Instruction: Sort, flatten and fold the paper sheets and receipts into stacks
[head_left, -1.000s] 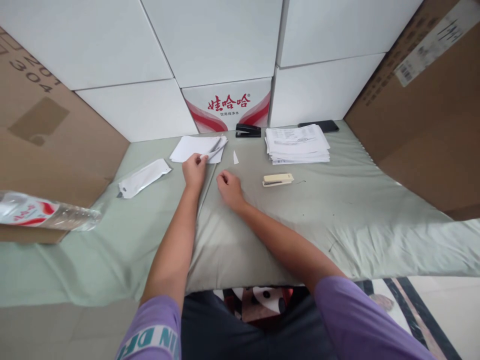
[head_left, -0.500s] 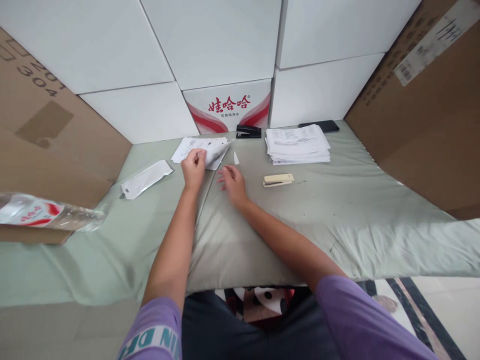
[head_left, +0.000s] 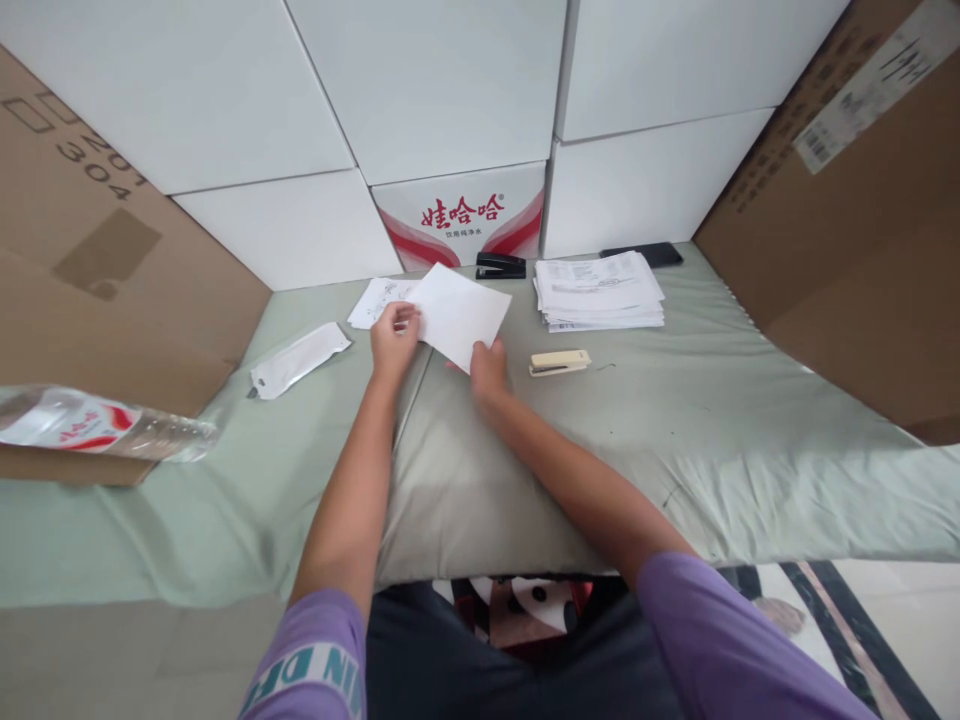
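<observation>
A blank white sheet of paper (head_left: 463,312) is held tilted above the cloth. My right hand (head_left: 489,368) grips its lower right edge, thumb on top and fingers underneath. At the left edge, the curled fingers of my left hand (head_left: 396,338) close on the paper. Partly covered behind that hand lies a small pile of printed papers (head_left: 373,303). To the right of my right hand rests a cream stapler (head_left: 560,362). A black stapler (head_left: 501,266) stands just past the sheet's far corner.
A stack of printed sheets (head_left: 600,292) lies at the right, with a dark phone (head_left: 660,254) behind it. On the left are a white packet (head_left: 300,362) and a clear water bottle (head_left: 97,425). White boxes (head_left: 457,80) wall the back; brown cartons (head_left: 862,250) flank the cloth-covered surface.
The sheet has come up off the left pile and now shows its blank side. My right hand, empty before, has moved slightly right and taken hold of it.
</observation>
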